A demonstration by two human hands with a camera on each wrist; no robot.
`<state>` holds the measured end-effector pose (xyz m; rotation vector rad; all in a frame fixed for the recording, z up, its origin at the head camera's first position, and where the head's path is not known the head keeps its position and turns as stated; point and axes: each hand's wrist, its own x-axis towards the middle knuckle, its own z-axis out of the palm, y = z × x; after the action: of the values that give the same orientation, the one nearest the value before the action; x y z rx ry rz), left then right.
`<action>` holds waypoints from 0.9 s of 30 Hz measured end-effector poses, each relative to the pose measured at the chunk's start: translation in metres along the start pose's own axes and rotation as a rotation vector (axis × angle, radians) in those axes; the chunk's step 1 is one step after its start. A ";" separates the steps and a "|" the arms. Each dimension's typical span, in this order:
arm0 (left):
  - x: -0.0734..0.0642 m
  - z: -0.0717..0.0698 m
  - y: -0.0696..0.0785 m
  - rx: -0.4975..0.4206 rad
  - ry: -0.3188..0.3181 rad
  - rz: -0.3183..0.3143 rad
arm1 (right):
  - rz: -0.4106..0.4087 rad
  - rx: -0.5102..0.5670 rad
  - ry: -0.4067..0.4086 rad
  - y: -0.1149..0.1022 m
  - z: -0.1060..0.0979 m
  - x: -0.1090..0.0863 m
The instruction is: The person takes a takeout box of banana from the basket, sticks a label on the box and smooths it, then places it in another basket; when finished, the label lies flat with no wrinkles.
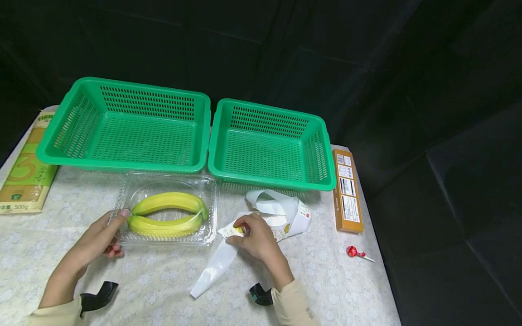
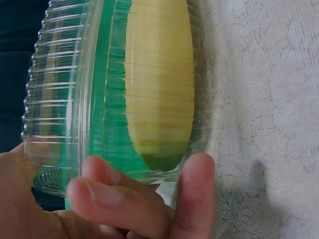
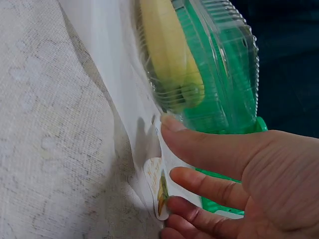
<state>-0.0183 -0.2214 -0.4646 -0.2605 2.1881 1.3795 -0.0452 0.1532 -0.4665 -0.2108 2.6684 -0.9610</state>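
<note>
A clear ribbed plastic box point(image 1: 212, 203) holds two yellow bananas point(image 1: 169, 200) with greenish tips, and its lid is down. At its left end my left hand point(image 1: 95, 237) grips the box, thumb on top; the left wrist view shows curled fingers beside the plastic wall point(image 2: 55, 94). To the right of the box, my right hand point(image 1: 258, 237) pinches a white strip of labels point(image 1: 214, 270). Close to the fingertips, the right wrist view shows a small banana-picture label point(image 3: 158, 186) on the strip. More of the strip lies looped beyond that hand.
Two green perforated baskets point(image 1: 122, 165) point(image 1: 269, 181) stand side by side behind the box. A 500g package point(image 1: 28, 172) lies at the far left. On the right are an orange-brown carton point(image 1: 348, 192) and a red lollipop point(image 1: 352, 251) near the table edge.
</note>
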 end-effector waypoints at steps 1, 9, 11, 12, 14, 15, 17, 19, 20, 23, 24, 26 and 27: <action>0.000 0.000 0.000 0.000 -0.005 -0.002 | 0.000 -0.006 0.001 -0.001 0.001 -0.001; -0.001 -0.001 0.003 -0.004 -0.011 -0.008 | -0.008 -0.058 0.014 -0.004 0.006 -0.005; -0.001 -0.001 0.002 -0.003 -0.004 -0.005 | -0.025 -0.081 0.028 -0.003 0.008 -0.005; -0.001 -0.001 0.002 -0.003 -0.004 -0.005 | -0.030 -0.094 0.034 -0.003 0.009 -0.005; -0.001 0.000 0.002 -0.001 -0.002 -0.003 | -0.045 -0.116 0.046 -0.002 0.011 -0.006; -0.001 0.000 0.001 0.001 -0.001 -0.002 | -0.051 -0.123 0.051 -0.001 0.012 -0.006; -0.001 0.000 0.000 0.006 0.000 0.000 | -0.058 -0.127 0.054 -0.001 0.012 -0.006; 0.000 0.000 0.000 0.008 -0.001 0.000 | -0.064 -0.126 0.061 -0.001 0.012 -0.006; 0.000 0.000 0.000 0.009 -0.001 -0.001 | -0.072 -0.125 0.066 -0.001 0.013 -0.006; 0.000 0.000 0.000 0.010 0.001 -0.001 | -0.091 -0.124 0.084 -0.002 0.012 -0.006; 0.000 0.000 0.001 0.010 0.000 -0.001 | -0.096 -0.122 0.088 -0.002 0.012 -0.006; 0.000 0.000 0.000 0.012 0.000 -0.003 | -0.097 -0.114 0.091 -0.002 0.012 -0.006; 0.000 0.000 0.000 0.011 0.000 -0.005 | -0.094 -0.111 0.091 -0.002 0.012 -0.007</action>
<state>-0.0182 -0.2213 -0.4644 -0.2611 2.1927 1.3645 -0.0349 0.1461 -0.4726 -0.3266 2.8209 -0.8704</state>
